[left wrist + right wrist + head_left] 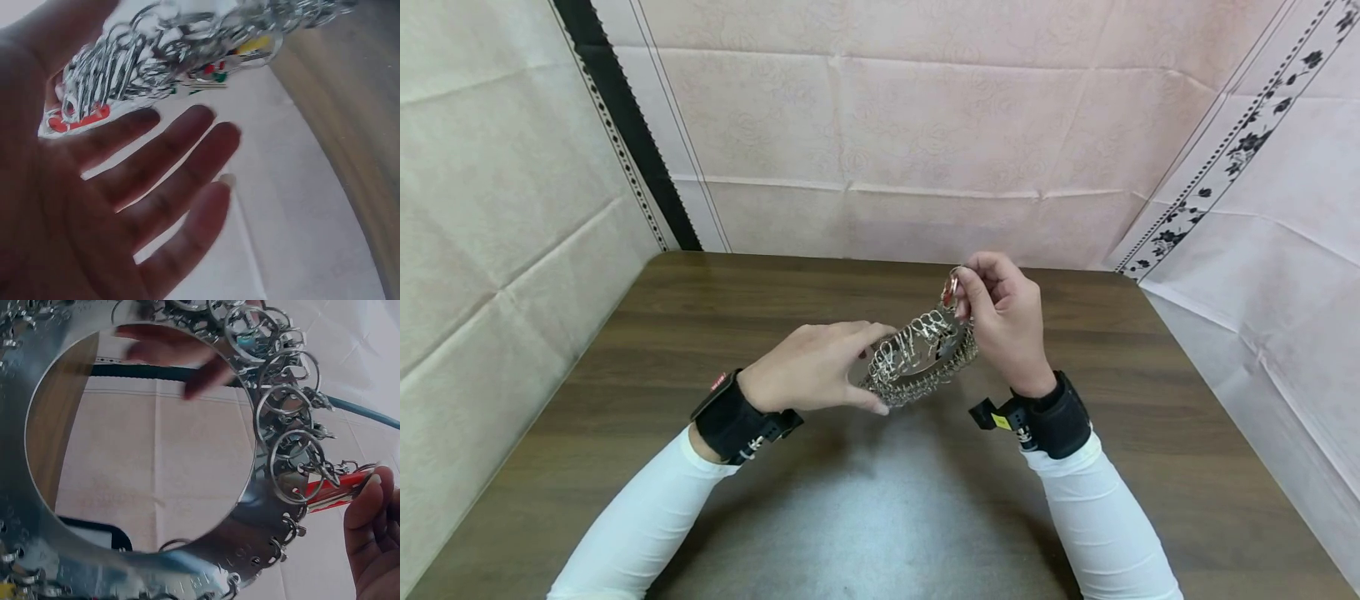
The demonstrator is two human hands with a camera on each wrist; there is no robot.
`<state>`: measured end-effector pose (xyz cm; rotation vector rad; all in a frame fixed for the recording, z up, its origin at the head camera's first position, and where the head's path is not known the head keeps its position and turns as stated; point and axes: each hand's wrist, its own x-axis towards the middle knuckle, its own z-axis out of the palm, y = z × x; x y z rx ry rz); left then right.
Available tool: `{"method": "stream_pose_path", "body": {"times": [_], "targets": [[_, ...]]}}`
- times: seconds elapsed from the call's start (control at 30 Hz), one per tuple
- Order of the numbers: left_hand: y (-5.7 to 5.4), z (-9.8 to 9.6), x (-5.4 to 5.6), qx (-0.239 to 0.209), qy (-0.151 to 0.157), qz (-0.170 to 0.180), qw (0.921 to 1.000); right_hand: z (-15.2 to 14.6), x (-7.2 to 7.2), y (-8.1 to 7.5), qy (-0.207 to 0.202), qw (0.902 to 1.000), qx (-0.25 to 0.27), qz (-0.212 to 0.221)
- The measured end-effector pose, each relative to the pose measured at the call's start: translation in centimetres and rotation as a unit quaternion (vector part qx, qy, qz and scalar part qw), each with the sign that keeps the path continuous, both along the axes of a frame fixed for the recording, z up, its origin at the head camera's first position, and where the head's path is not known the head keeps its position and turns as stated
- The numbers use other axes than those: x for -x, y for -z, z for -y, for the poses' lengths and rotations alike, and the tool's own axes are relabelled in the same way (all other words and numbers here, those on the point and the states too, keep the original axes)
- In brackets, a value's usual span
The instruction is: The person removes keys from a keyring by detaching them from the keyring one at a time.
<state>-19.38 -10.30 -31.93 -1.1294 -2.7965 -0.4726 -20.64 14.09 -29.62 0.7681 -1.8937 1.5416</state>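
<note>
A round metal plate [187,572] with a large hole in its middle is hung all about with small metal rings [898,358] and clips. It is held tilted above the table. My right hand [1011,321] pinches a flat red piece [334,490], linked to the plate's edge by metal rings, between thumb and fingers. Around the plate's left end is my left hand [812,362], its thumb below and its fingers above. In the left wrist view these fingers are spread and nearly straight; whether they touch the rings I cannot tell. Another red piece [78,119] shows there near the palm.
A brown wooden table [760,287] lies beneath both hands. Pale cloth [880,125] with fold creases hangs behind it and at both sides. Black straps with small cameras [741,417] sit on both wrists.
</note>
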Motion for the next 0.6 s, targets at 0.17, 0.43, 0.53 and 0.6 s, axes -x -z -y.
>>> {"method": "stream_pose_path", "body": {"times": [0.17,0.43,0.53,0.6], "targets": [[-0.7,0.0,-0.2,-0.083,-0.005,-0.048,0.9954,0.6,-0.3,0.3,-0.012,0.9997,-0.021,-0.004],[-0.8,-0.6,-0.4,-0.224,0.002,-0.121,0.9669,1.7,-0.9,0.7,-0.037,0.9986,-0.037,-0.009],[-0.8,-0.7,-0.5,-0.262,0.01,-0.104,0.9594,2.2,-1.2,0.6,-0.047,0.998,-0.042,-0.011],[-0.7,-0.8,-0.5,-0.28,0.015,-0.088,0.9557,2.5,-1.5,0.6,-0.05,0.9976,-0.045,-0.015]]}}
